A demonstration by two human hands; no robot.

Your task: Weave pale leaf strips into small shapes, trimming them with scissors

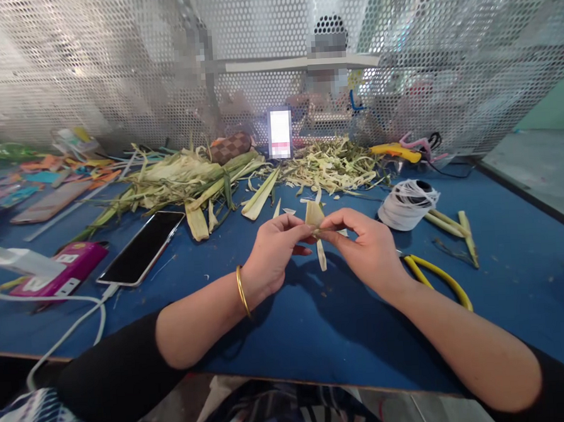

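Observation:
My left hand [279,246] and my right hand [362,241] meet over the middle of the blue table. Between their fingertips is a small piece of dried corn husk [314,214], pinched from both sides. Its wide part stands up above the fingers, and a narrow strip hangs below them. My fingers hide the pinched middle. Beyond the hands lie small husk scraps and a longer pale husk leaf [261,196]. To the right of my right hand are a spool of white thread [407,206] and yellow-handled pliers [439,278], their jaws mostly hidden by my wrist.
Heaps of husk leaves [176,175] and shredded husk [334,167] line the back, before a perforated metal screen [263,23]. A lit phone [280,132] stands there. On the left lie a charging phone [144,246], its cable and a purple power strip [83,262]. Husk stalks [467,239] lie right.

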